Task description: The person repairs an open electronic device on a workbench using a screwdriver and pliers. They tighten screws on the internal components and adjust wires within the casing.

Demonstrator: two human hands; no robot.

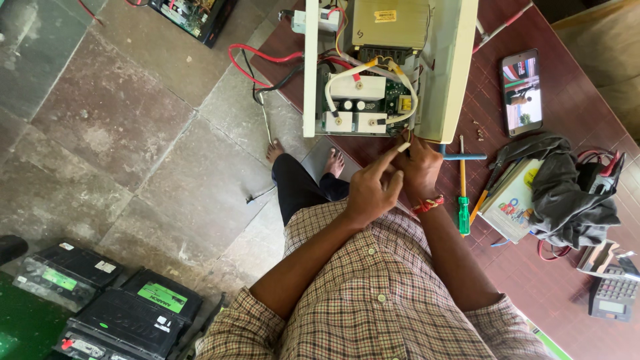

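An opened white inverter case (453, 67) lies on the dark red table (533, 280), showing a circuit board (363, 107) with white blocks and thick white cables. Both hands meet at the case's near edge. My left hand (372, 190) has its forefinger stretched toward a small white piece at the board's edge. My right hand (420, 167), with a red thread on the wrist, sits just behind it, fingers curled at the same spot. What either hand grips is too small to tell.
A green-handled screwdriver (463, 200) and a blue T-shaped tool (463, 157) lie right of the hands. Further right are a phone (521, 90), a booklet (510, 200), a grey cloth (570, 193) and a calculator (613, 297). Black batteries (127, 310) stand on the stone floor.
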